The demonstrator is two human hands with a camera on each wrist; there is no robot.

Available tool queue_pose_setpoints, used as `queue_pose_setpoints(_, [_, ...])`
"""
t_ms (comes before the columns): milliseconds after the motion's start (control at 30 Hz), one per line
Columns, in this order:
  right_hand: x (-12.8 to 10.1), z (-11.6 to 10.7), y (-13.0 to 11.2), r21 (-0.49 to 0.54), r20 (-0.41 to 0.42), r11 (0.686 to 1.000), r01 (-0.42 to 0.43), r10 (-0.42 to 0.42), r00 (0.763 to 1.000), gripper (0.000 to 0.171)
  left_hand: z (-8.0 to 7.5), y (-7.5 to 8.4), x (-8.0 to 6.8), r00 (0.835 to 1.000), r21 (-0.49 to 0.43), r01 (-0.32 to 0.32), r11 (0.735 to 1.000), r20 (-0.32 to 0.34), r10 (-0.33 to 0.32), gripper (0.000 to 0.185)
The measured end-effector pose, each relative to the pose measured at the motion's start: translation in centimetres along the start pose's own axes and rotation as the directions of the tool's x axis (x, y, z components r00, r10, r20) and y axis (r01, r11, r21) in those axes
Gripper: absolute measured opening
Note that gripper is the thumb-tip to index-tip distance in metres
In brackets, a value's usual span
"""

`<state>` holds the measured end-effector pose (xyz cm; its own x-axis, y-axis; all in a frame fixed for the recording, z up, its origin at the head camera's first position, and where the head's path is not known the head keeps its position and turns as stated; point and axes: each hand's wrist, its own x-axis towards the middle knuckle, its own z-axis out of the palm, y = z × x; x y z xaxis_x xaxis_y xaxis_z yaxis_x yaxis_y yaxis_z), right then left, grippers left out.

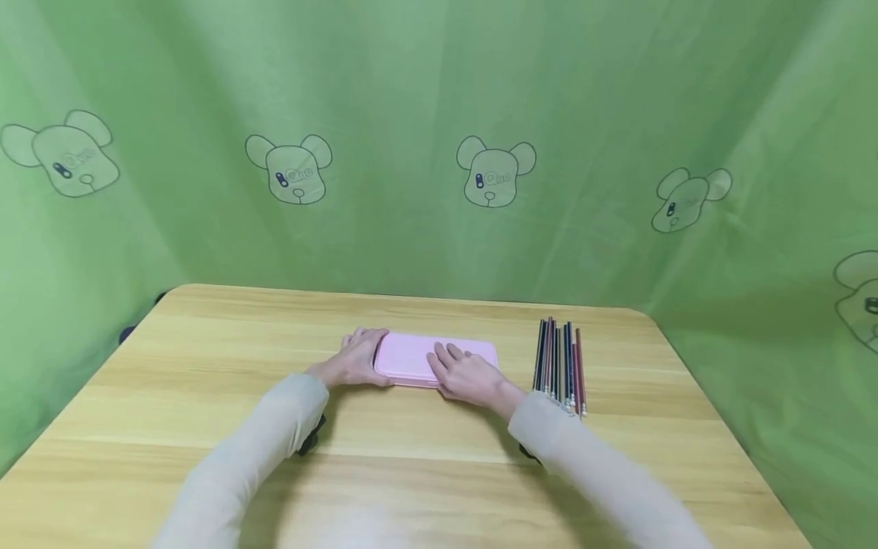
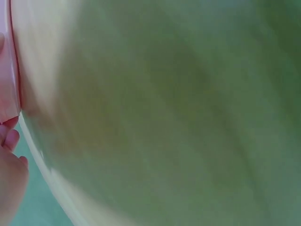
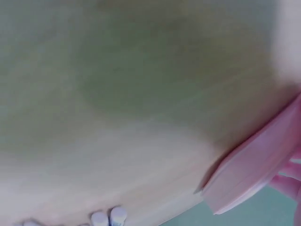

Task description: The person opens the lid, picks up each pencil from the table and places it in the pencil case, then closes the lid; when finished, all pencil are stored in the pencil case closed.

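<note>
A flat pink case (image 1: 411,354) lies shut in the middle of the wooden table (image 1: 206,427). My left hand (image 1: 358,357) holds its left end, fingers curled round the edge. My right hand (image 1: 465,372) rests on top of the case's right half with the fingers laid over the lid. In the blurred left wrist view only a strip of the pink case (image 2: 8,70) and my fingertips (image 2: 10,139) show at the left edge. The right wrist view is blurred too, with the pink case (image 3: 254,165) at the lower right.
A row of several pencils (image 1: 561,364) lies side by side to the right of the case; their white ends (image 3: 109,217) peek into the right wrist view. A green curtain with bear prints (image 1: 494,175) hangs round the table on three sides.
</note>
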<state>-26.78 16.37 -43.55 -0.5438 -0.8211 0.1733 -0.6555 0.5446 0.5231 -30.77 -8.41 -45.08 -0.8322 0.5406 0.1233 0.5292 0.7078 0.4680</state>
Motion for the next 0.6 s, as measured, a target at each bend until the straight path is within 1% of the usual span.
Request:
queue_pose_setpoints(100, [-0.04,0.32,0.11,-0.095,-0.076,0.994,0.048,-0.055,0.996,0.041,-0.05,-0.06,-0.03,1.0,0.004,-0.011,1.0,0.007,0.011,0.095])
queue_pose_setpoints(167, [-0.11,0.49,0.18,-0.158,-0.105,0.984,0.086,-0.104,0.989,0.036,-0.04,-0.06,-0.09,1.0,-0.001,-0.018,1.0,0.011,0.018,0.095])
queue_pose_setpoints(200, [-0.13,0.42,0.22,-0.187,-0.105,0.976,0.109,-0.13,0.986,0.035,-0.03,-0.07,-0.12,1.0,0.0,-0.018,1.0,0.014,0.018,0.095])
queue_pose_setpoints(300, [-0.2,0.22,0.22,-0.248,-0.067,0.953,0.174,-0.196,0.978,0.037,-0.13,-0.06,-0.28,1.0,-0.006,-0.019,1.0,0.012,0.019,0.096])
queue_pose_setpoints(367, [-0.25,0.1,0.17,-0.278,-0.044,0.938,0.206,-0.226,0.973,0.038,-0.23,-0.03,-0.36,1.0,-0.01,-0.014,1.0,0.013,0.014,0.096])
queue_pose_setpoints(467, [-0.3,0.09,0.07,-0.309,-0.019,0.924,0.225,-0.242,0.97,0.038,-0.36,0.0,-0.44,1.0,-0.011,-0.005,1.0,0.008,0.005,0.096])
queue_pose_setpoints(600, [-0.38,0.29,0.06,-0.31,-0.003,0.923,0.227,-0.24,0.971,0.038,-0.37,0.09,-0.35,1.0,-0.004,-0.005,1.0,0.001,0.005,0.096])
